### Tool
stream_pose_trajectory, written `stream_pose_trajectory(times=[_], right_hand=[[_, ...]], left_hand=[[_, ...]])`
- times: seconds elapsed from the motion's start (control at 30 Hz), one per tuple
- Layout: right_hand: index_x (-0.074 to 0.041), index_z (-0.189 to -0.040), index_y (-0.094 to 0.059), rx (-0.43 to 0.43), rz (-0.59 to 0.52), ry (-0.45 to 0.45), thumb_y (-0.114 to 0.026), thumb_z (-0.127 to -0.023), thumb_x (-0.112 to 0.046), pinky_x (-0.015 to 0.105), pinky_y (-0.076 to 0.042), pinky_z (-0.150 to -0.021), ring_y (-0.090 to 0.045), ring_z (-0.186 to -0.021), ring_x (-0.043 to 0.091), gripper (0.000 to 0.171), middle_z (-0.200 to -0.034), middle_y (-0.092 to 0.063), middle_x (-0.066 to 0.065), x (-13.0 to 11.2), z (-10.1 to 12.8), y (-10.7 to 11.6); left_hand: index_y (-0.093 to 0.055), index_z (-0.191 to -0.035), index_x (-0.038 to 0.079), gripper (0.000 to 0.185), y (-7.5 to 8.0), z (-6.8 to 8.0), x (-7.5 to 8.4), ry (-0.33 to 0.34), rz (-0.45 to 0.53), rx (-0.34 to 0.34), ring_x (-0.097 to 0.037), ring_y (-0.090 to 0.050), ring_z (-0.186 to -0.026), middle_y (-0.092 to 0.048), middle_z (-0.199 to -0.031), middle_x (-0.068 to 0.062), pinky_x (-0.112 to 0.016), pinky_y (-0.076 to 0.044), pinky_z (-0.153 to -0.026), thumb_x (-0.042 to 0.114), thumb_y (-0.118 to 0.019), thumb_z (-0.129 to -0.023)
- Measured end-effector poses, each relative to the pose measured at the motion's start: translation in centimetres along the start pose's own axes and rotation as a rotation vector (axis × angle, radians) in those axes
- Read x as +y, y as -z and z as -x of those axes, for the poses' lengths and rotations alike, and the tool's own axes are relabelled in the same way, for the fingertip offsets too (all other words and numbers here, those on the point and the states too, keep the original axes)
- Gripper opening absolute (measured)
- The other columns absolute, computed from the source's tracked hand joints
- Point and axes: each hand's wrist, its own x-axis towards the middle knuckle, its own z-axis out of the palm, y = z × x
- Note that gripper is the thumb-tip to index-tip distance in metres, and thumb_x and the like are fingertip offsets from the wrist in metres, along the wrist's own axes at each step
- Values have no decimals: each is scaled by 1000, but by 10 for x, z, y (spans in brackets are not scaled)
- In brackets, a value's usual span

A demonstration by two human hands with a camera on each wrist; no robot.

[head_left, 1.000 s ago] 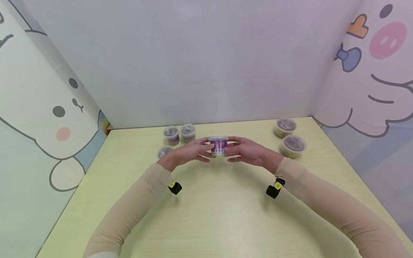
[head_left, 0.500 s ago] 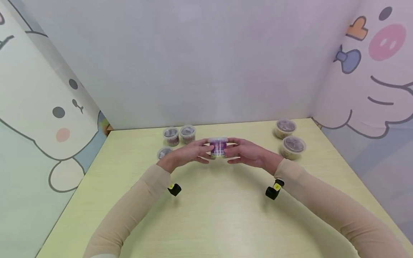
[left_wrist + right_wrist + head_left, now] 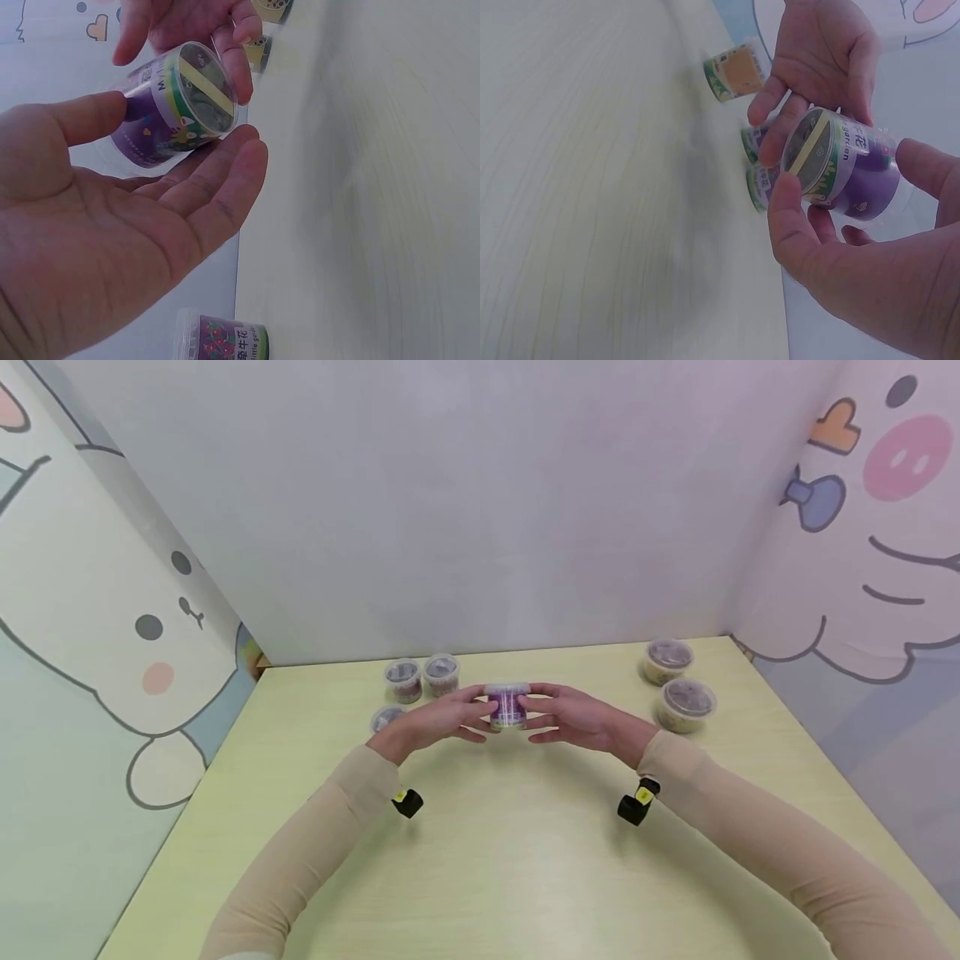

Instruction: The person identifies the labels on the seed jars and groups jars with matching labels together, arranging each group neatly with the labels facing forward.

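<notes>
In the head view a small clear plastic cup with a purple label (image 3: pixel 508 706) is held upright over the table between both hands. My left hand (image 3: pixel 441 718) grips its left side, and my right hand (image 3: pixel 581 717) grips the right side, thumbs nearest me. Up close in the left wrist view, the cup (image 3: pixel 157 112) shows purple with a green printed band. A yellowish strip runs across its clear base, with dark contents behind. White lettering including "garden" marks the cup (image 3: pixel 862 176) in the right wrist view.
Toward the back left of the pale table (image 3: pixel 510 860) stand lidded cups (image 3: pixel 403 681), (image 3: pixel 442 675), with another cup (image 3: pixel 387 718) partly behind the left wrist. Two wider lidded tubs (image 3: pixel 667 660), (image 3: pixel 686 704) stand at the back right. A plain wall (image 3: pixel 480 510) rises behind.
The cup turns slightly between the fingers, and its label looks plainer from the front now. Both hands stay in nearly the same place; the view shifts a little.
</notes>
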Motion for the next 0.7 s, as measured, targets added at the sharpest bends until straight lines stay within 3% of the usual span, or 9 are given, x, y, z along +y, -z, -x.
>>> stream_pose_trajectory(times=[0.43, 0.7], right_hand=[[-2, -157, -20, 2, 30, 12, -51, -108, -31, 55, -35, -114, -42, -136, 42, 65, -145, -43, 22, 1, 2, 2], [-2, -157, -20, -17, 42, 28, -52, -108, -34, 51, -38, -113, -47, -134, 38, 68, -146, -42, 22, 2, -5, 0]], left_hand=[[-36, -153, 10, 53, -2, -5, -5, -12, -21, 5, -34, -56, -127, -55, -137, -14, -50, -48, -105, 32, -52, -107], [-36, -153, 10, 52, 1, 3, -3, -6, -44, 35, -33, -57, -125, -56, -136, -15, -50, -48, -105, 30, -52, -107]])
